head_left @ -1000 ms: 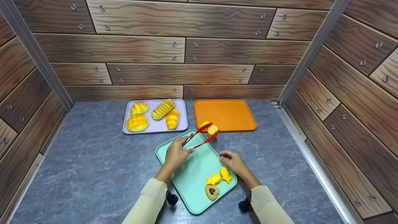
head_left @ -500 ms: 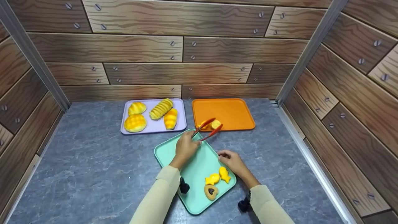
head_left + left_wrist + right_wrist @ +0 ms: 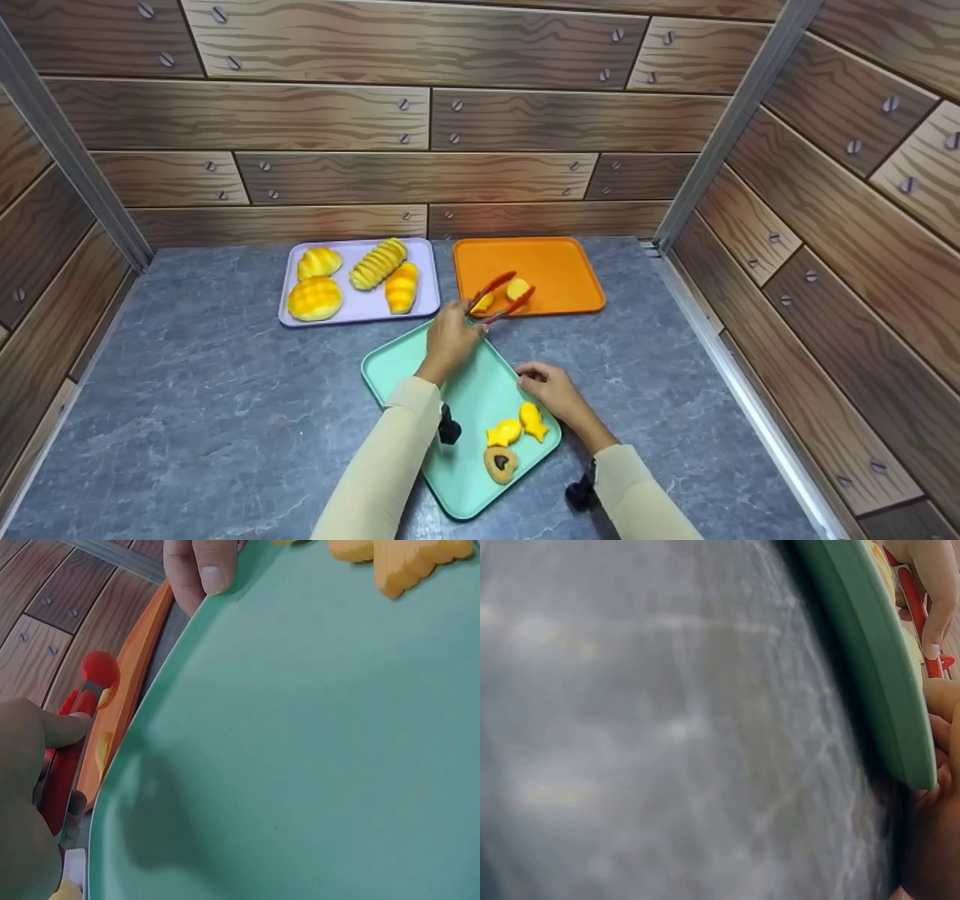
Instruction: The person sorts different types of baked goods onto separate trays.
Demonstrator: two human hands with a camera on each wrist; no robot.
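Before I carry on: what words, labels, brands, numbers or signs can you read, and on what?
None readable in any view.
No lettering shows on the green tray, lilac tray, orange tray or tongs.
Wood-look wall: plank and screw pattern only.
Black wrist pieces: too small to tell.

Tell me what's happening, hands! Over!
Right hand grips green tray. Left hand holds red tongs. Round yellow piece between the tips. Another yellow piece close by.

1. Head view: bright, even light; soft sheen on the bench [image 3: 225, 390]; the right-hand plank wall [image 3: 832, 225] looks stretched toward the edge.
2. Left wrist view: dimmer, cooler; a soft-edged shadow darkens the green tray [image 3: 315, 712].
3. Right wrist view: bench blurred, with pale glare patches, darkening beside the tray.
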